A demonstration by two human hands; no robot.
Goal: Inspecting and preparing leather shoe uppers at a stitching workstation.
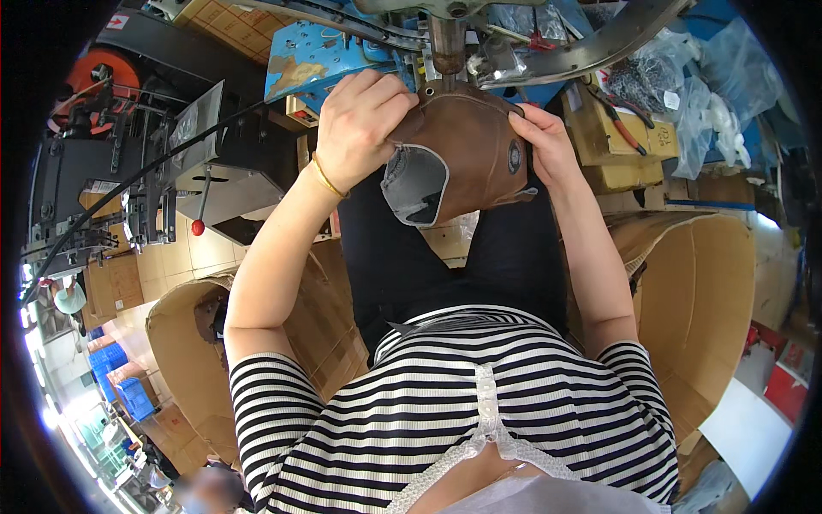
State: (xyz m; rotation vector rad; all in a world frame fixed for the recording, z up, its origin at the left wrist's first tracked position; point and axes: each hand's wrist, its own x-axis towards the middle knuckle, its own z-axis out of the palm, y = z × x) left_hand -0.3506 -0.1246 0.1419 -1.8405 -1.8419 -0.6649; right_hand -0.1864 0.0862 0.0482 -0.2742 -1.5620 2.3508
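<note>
A brown leather shoe upper with a pale-edged opening, a grey lining and a round dark badge hangs between my hands. Its top edge lies beneath the metal post of a bench machine. My left hand is closed on the upper's left edge, its fingers curled over the leather. On the other side, my right hand pinches the right edge between thumb and fingers. A small ring, like an eyelet, shows on the machine by my left fingers. The contact between post and leather is too small to make out.
Large cardboard boxes stand at my left and right. Orange-handled pliers lie on a smaller carton at the right. A black machine with a red-knobbed lever stands left. Plastic bags fill the far right.
</note>
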